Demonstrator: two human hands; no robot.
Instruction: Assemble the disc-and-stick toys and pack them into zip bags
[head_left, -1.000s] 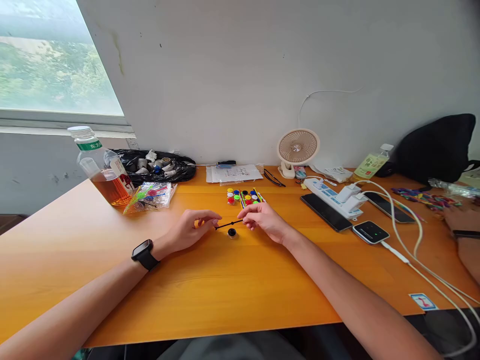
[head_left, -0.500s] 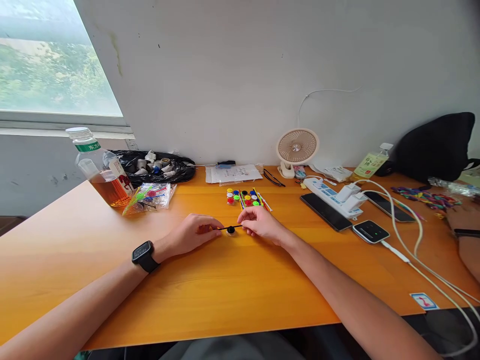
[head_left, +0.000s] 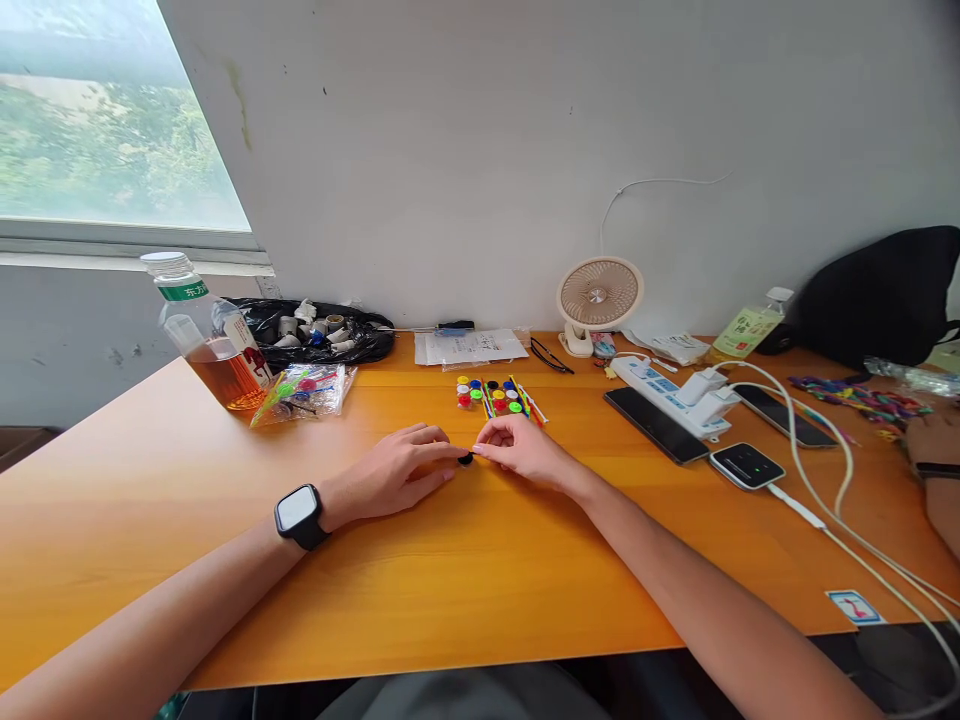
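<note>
On the table in front of me is a small black round piece (head_left: 466, 459), shaped like a little disc or spool. My left hand (head_left: 397, 465) lies to its left, fingers stretched out and thumb apart, with the index fingertip touching the piece or just above it. From the right, my right hand (head_left: 525, 450) pinches at the piece's top edge, thumb and index finger together on a thin black stick that is mostly hidden. Just beyond my right hand lie several coloured discs (head_left: 463, 390) and thin coloured sticks (head_left: 534, 398).
Left: a bottle of amber drink (head_left: 225, 365), a clear bag of coloured parts (head_left: 311, 392) and a black plastic bag (head_left: 367, 335). Right: a small fan (head_left: 600, 295), a power strip (head_left: 660, 392), phones (head_left: 654, 425) and white cables (head_left: 847, 450). Another person's arm (head_left: 937, 470) rests at the right edge.
My left hand has let go of the black stick's left end and opened, its index finger reaching right to the black piece. My right hand stays pinched close by. The view has shifted slightly.
</note>
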